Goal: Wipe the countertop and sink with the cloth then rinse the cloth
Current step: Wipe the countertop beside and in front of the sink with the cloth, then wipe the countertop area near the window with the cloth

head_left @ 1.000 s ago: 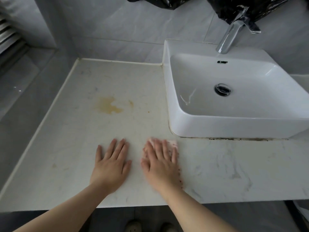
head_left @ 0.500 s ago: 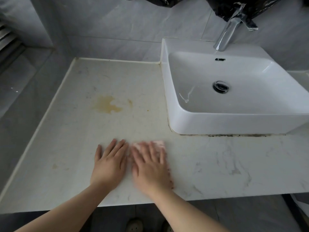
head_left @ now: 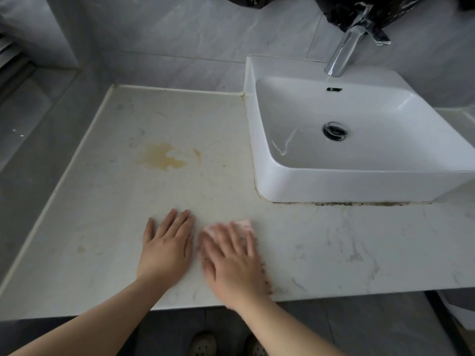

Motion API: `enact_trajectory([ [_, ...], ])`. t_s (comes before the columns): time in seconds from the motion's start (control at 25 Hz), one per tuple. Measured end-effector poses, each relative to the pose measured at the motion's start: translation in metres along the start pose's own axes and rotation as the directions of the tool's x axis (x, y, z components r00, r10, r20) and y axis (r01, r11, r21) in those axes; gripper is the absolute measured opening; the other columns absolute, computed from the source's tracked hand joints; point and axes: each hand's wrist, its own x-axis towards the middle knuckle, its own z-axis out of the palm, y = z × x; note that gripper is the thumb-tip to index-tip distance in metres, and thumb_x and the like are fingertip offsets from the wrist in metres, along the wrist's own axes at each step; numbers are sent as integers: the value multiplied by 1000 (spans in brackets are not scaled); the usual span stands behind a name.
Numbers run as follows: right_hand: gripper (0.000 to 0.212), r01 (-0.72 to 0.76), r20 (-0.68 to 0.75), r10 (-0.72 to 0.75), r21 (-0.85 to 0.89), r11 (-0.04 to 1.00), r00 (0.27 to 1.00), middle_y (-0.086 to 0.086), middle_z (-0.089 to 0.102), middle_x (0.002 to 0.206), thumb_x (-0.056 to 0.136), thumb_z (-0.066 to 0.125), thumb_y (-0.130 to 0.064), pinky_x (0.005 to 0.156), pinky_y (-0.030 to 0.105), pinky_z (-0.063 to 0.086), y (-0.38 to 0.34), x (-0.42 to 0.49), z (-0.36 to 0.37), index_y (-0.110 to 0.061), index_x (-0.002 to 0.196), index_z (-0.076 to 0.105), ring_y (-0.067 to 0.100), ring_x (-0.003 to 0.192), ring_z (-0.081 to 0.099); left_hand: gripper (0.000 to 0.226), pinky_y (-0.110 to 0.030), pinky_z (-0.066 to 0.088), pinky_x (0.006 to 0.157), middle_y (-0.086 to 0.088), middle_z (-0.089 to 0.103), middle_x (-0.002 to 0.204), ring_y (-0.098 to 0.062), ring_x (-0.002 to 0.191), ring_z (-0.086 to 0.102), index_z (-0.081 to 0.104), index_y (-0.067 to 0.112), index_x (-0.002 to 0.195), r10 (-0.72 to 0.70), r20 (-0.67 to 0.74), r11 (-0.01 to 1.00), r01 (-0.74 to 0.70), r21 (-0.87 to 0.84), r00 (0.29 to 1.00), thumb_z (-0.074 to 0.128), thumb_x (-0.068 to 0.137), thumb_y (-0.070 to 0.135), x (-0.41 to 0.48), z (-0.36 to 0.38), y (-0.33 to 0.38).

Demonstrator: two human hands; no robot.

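My right hand (head_left: 232, 258) lies flat with straight fingers on a pink cloth (head_left: 244, 224), pressing it onto the pale marble countertop (head_left: 334, 253) near the front edge; only the cloth's far corner shows past my fingertips. My left hand (head_left: 167, 246) rests flat and spread on the counter just left of it, touching nothing else. A yellow-brown stain (head_left: 162, 158) marks the counter farther back. The white square sink (head_left: 359, 186) stands on the counter at the right, with a dark drain (head_left: 335, 130) and a chrome tap (head_left: 344, 51) over it.
Grey tiled walls close the counter at the back and left. Black plastic (head_left: 372, 11) hangs on the wall above the tap. Dark grime (head_left: 359, 203) runs along the sink's front base. Below the counter's front edge I see my shoes (head_left: 203, 345).
My right hand slid the cloth left toward my left hand, then slightly back right. The left hand stayed put.
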Motion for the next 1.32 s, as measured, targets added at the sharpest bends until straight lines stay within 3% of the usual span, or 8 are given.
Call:
enact_trajectory([
  [0.08, 48, 133, 38, -133, -14, 991, 990, -7, 48, 142, 90, 39, -44, 107, 50, 22, 19, -7, -1, -35, 136, 42, 23, 134, 42, 50, -48, 21, 104, -4, 60, 127, -28, 122, 52, 61, 11, 121, -1, -17, 1000, 1, 14, 1000, 29, 89, 32, -1, 1, 2],
  [0.36, 71, -273, 157, 286, -102, 957, 945, -10, 10, 159, 81, -5, -55, 115, 40, -7, 138, 2, -28, -40, 148, 11, 18, 147, 4, 49, -37, 34, 86, -5, 64, 102, -25, 98, 48, 68, 18, 99, 449, -102, 894, -444, 68, 888, 22, 99, 35, 16, -10, 22],
  [0.52, 66, -306, 134, 316, -90, 948, 939, -15, -12, 154, 78, 6, -62, 109, 42, -21, 142, -13, -41, -53, 143, -1, 18, 144, -15, 55, -44, 27, 104, -7, 60, 122, -32, 118, 52, 61, 22, 118, 241, 150, 969, -246, 10, 959, 28, 84, 50, 49, -10, 60],
  [0.6, 68, -293, 226, 308, -100, 951, 924, -14, -24, 150, 75, 2, -66, 109, 46, -18, 143, -21, -37, -53, 141, -12, 16, 137, -28, 71, -51, 5, 113, -3, 30, 151, -29, 141, 21, 35, 31, 141, 131, 218, 989, -143, 42, 967, 12, 81, 60, 63, -5, 81],
  [0.76, 59, -292, 26, 298, -134, 947, 954, -3, 32, 153, 82, 31, -60, 99, 47, 19, 151, -3, -28, -53, 140, 25, 26, 141, 27, 68, -47, -9, 113, 8, -1, 157, -18, 144, -9, 5, 38, 146, -82, 228, 997, 79, 23, 970, 7, 84, 67, 75, 13, 99],
  [0.84, 50, -240, -70, 232, -122, 963, 970, -2, 60, 125, 78, 40, -56, 80, 42, 40, 154, 4, -28, -50, 126, 48, 28, 110, 56, 80, -44, -10, 112, 9, 4, 157, -17, 144, -5, 8, 39, 146, -92, 154, 996, 89, 21, 984, -6, 73, 68, 72, 16, 101],
  [1.04, 26, -145, -229, 164, 96, 985, 960, -2, 50, 71, 77, 47, -48, 36, 25, 35, 166, 19, -35, -28, 81, 62, 21, 56, 56, 78, -40, -5, 111, 8, 22, 154, -17, 144, 10, 25, 38, 144, -110, 97, 994, 108, 20, 989, 2, 75, 67, 68, 17, 103],
  [1.32, 37, 144, -461, 262, 675, 723, 848, 0, 51, 75, 85, 48, -47, 70, 26, 42, 155, 103, -157, -21, 59, 49, 12, 81, 51, 71, -38, 2, 111, 8, 36, 148, -18, 140, 24, 37, 38, 139, -116, 70, 992, 112, 59, 991, 8, 82, 69, 66, 22, 100],
])
